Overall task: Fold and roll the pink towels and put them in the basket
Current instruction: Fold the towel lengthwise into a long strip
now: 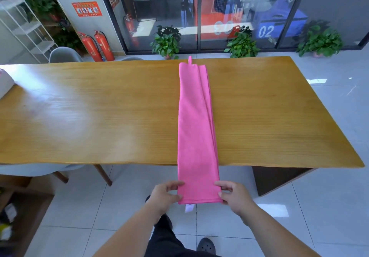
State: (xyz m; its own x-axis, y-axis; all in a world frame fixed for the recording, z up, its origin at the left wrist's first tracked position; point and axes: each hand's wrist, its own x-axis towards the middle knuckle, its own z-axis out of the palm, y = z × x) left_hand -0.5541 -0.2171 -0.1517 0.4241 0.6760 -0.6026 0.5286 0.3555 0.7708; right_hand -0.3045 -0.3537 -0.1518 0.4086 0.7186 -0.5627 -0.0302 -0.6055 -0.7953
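A pink towel (pixel 196 121), folded lengthwise into a long narrow strip, lies across the wooden table (pixel 99 109) from the far edge to the near edge and overhangs toward me. A small pink loop sticks out at its far end, and a white tag hangs below its near end. My left hand (pixel 166 193) pinches the near left corner of the strip. The near right corner is gripped by my right hand (pixel 232 194). Both hands hold the end in the air in front of the table edge. No basket shows in this view.
A white object (pixel 5 85) sits at the table's far left edge. Grey chairs (pixel 63 55) stand behind and under the table on the left. Potted plants (pixel 166 45), red fire extinguishers (pixel 97 46), a white rack and a glass wall are beyond the table.
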